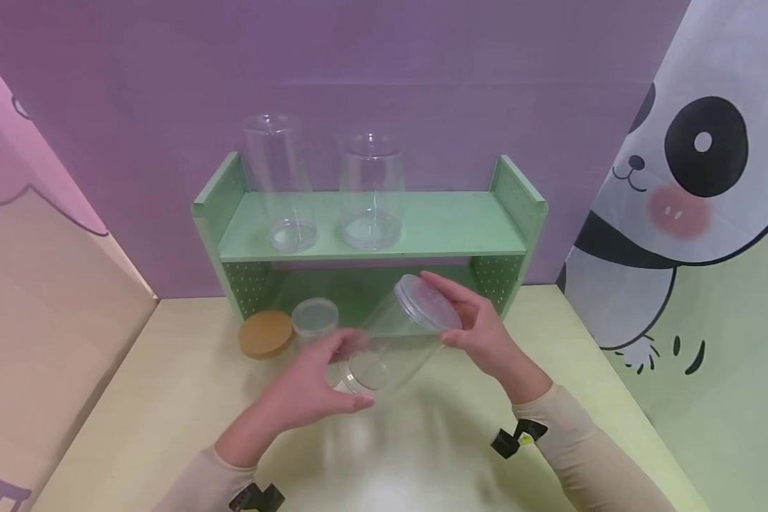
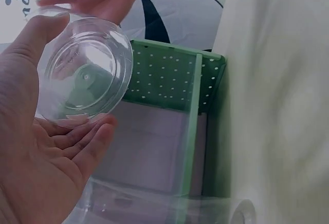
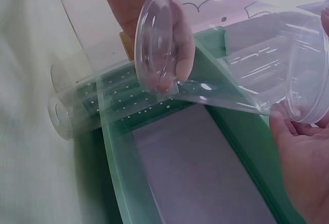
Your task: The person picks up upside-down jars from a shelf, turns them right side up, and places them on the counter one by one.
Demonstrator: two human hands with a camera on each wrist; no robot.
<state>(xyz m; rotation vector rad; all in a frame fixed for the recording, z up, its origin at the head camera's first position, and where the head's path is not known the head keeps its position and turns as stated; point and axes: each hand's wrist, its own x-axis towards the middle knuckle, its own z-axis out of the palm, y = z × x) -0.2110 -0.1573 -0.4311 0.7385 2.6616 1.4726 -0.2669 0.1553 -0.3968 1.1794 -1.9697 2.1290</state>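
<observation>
A clear plastic jar [image 1: 393,352] is held tilted above the table, its translucent lid [image 1: 429,302] up and to the right. Around the lidded end, my right hand [image 1: 486,341] grips with thumb and fingers on opposite sides. My left hand [image 1: 301,387] holds the jar's lower end; in the left wrist view its thumb and fingers span the round base [image 2: 85,77]. Just behind the left hand stands a smaller clear jar with a whitish lid [image 1: 315,318], partly hidden. Left of that is a round tan lid [image 1: 265,334]; what lies under it is hard to make out.
A green two-level shelf [image 1: 448,220] stands at the back against a purple wall. On its upper board are a tall clear jar [image 1: 278,178] and a wider, shorter one [image 1: 371,188], both without visible lids. Panels with cartoon pictures flank the pale table [image 1: 185,384].
</observation>
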